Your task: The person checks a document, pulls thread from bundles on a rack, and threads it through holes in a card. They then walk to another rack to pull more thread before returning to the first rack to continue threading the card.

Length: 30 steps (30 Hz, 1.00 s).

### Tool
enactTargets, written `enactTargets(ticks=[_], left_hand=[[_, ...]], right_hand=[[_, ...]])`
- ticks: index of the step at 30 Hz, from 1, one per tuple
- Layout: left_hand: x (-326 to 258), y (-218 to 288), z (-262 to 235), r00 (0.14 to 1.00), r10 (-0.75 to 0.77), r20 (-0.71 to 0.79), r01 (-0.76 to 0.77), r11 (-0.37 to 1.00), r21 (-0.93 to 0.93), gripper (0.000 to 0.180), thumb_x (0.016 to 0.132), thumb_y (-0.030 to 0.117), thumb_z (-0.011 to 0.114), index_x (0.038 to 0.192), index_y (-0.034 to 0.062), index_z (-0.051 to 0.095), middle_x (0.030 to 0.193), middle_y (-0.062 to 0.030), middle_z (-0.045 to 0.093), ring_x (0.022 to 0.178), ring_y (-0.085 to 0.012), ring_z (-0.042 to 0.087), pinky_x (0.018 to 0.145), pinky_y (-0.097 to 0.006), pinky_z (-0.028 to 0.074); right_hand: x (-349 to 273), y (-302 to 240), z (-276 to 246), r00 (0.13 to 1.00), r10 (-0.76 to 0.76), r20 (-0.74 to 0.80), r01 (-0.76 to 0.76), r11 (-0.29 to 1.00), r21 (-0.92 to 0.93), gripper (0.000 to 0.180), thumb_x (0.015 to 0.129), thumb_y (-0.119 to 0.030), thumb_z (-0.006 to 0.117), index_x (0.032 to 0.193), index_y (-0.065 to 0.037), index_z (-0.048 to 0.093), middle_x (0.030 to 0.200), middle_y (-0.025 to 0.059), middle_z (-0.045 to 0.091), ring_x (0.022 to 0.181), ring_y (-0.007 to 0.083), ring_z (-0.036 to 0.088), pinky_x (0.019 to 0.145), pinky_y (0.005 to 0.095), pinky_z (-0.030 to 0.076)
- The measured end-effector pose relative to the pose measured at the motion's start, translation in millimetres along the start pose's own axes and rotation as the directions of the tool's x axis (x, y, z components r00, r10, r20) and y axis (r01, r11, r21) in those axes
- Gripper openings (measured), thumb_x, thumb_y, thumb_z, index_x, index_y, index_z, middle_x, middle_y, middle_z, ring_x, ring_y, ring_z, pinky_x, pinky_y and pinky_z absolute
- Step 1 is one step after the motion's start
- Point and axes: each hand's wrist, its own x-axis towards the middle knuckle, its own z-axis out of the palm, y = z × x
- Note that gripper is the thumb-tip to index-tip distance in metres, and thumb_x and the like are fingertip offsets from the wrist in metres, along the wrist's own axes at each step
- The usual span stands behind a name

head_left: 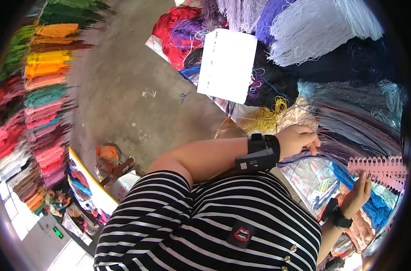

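My left hand [298, 140] reaches across to the right, its fingers curled and pinched at the edge of a spread of dark purple and grey threads [350, 126]. Whatever sits between those fingertips is too fine to make out. Lower and farther right, my right hand [358, 192] grips the lower edge of a pink card [372, 168] with rows of punched holes along its edges. The card's right end runs into the dark rim of the view. Beside the left hand lie cream threads [300, 115] and a yellow thread bundle [264, 118].
A white printed sheet [228, 65] rests on red, purple and black thread. Pale lilac hanks [309, 29] lie at the far right. Below the left hand are clear plastic packets [307, 180] and blue yarn [379, 205]. Coloured hanks [45, 104] line the left side, across the concrete floor [124, 90].
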Motion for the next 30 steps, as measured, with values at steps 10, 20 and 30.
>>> enactTargets(ticks=[10,20,30], left_hand=[[34,18,102,0.815,0.521,0.254,-0.554,0.828,0.079,0.019,0.087,0.011,0.065,0.101,-0.001,0.063,0.09,-0.006,0.064,0.082,-0.0117,0.059,0.076,-0.026,0.047],[32,12,128,0.856,0.428,0.291,-0.493,0.846,0.203,0.015,0.086,0.008,0.061,0.097,-0.0027,0.063,0.086,-0.0076,0.068,0.08,-0.0118,0.062,0.074,-0.028,0.05],[26,21,144,0.855,0.405,0.325,-0.489,0.838,0.242,0.018,0.086,0.007,0.059,0.099,-0.004,0.062,0.088,-0.0069,0.068,0.081,-0.0102,0.06,0.075,-0.026,0.048]], right_hand=[[-29,-1,-72,0.895,0.09,0.436,-0.263,0.898,0.354,0.03,0.09,-0.004,0.058,0.119,0.002,0.057,0.11,0.0092,0.063,0.098,0.0159,0.059,0.092,0.0337,0.044],[-52,-31,-37,0.898,0.108,0.426,-0.269,0.902,0.339,0.015,0.087,-0.01,0.064,0.097,0.001,0.065,0.093,0.0054,0.066,0.083,0.0106,0.057,0.082,0.026,0.043],[-62,-49,-37,0.906,0.04,0.421,-0.187,0.931,0.313,0.009,0.087,-0.009,0.063,0.09,-0.001,0.062,0.084,0.0008,0.063,0.073,0.0069,0.052,0.071,0.0212,0.039]])
